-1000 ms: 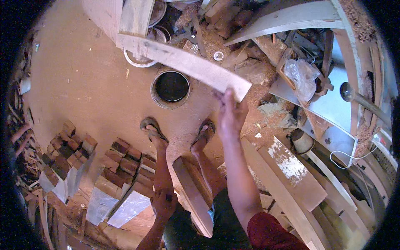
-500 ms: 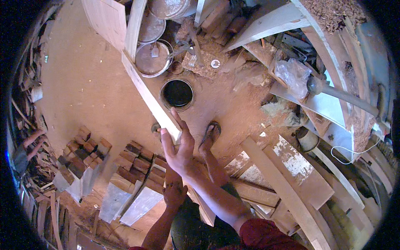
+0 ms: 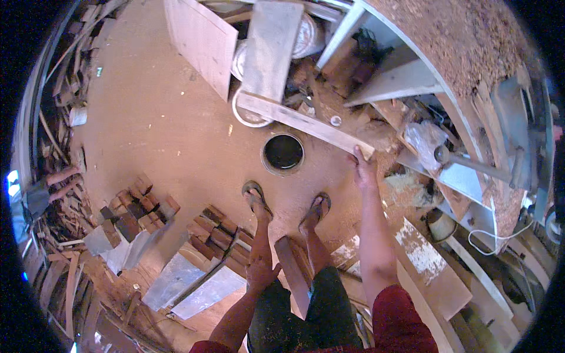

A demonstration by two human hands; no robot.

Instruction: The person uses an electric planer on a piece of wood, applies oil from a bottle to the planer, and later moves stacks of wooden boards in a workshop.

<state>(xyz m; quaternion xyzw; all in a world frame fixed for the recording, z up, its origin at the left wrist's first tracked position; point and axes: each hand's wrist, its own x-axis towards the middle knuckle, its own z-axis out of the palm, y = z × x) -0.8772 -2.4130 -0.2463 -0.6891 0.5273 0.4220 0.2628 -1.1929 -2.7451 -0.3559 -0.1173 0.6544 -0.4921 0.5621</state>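
My right hand is closed on the near end of a pale wooden strip, held out with my arm stretched forward. The strip slants up to the left, and its far end overlaps a white-rimmed bucket and the foot of a grey board. My left hand rests by my left knee, fingers apart, holding nothing. Between my legs lies a dark reddish wooden block. A round dark-mouthed container stands on the floor ahead of my feet.
A flat wooden panel stands at the far left of the buckets. Stacked wood blocks sit to my left, with more blocks beyond. Planks and a paint-flaked board lie right. Another person's arms show at the left edge.
My right hand has swung to the right with the strip, which now lies flatter across the view. The grey board now shows its broad face over the buckets. My left hand stays by my knee.
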